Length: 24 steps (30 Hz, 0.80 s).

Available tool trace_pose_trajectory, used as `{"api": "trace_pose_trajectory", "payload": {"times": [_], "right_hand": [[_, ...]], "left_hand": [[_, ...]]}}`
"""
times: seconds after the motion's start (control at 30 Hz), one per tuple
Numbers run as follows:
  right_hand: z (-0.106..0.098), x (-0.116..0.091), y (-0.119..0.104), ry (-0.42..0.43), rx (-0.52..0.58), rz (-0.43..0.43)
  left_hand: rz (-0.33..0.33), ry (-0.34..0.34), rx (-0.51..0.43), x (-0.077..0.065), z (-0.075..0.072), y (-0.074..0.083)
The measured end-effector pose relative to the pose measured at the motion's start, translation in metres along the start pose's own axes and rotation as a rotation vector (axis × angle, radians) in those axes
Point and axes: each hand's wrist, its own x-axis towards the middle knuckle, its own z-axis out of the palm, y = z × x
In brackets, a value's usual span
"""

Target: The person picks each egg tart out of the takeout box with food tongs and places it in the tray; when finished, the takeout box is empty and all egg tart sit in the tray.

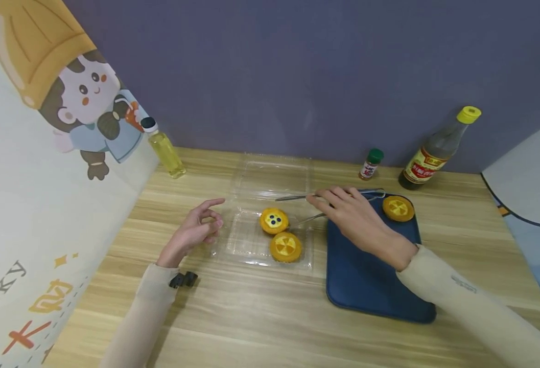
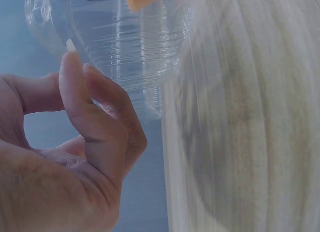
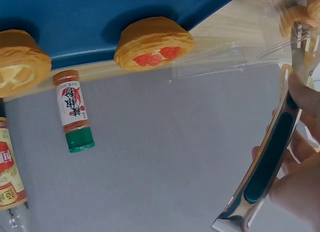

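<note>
A clear plastic box [image 1: 244,240] lies with its lid [image 1: 276,174] folded back. In it sit a tart with dark berries [image 1: 274,220] and a tart with yellow wedges [image 1: 285,247]. My right hand [image 1: 352,217] grips metal tongs [image 3: 270,157], their arms spread, the lower tip close to the berry tart's right edge. At the box's left side, my left hand [image 1: 195,230] holds nothing, its fingers loosely bent. To the right, a blue tray [image 1: 371,276] bears a yellow-topped tart [image 1: 398,209] and a red-topped tart [image 3: 155,45], which my right hand hides in the head view.
Behind the tray stand a green-capped spice jar [image 1: 371,164] and a yellow-capped sauce bottle [image 1: 435,153]. An oil bottle [image 1: 165,151] is at the back left. A dark partition [image 1: 297,76] rises along the table's rear edge.
</note>
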Motion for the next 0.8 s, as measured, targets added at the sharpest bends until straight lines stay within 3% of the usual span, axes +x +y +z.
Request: {"api": "trace_pose_trajectory", "payload": {"times": [0.37, 0.8], "right_hand": [[0.009, 0.015, -0.003, -0.030, 0.005, -0.040], [0.021, 0.041, -0.011, -0.137, 0.017, -0.057]], "left_hand": [[-0.002, 0.013, 0.004, 0.002, -0.001, 0.002], [0.007, 0.003, -0.023, 0.004, 0.002, -0.001]]}}
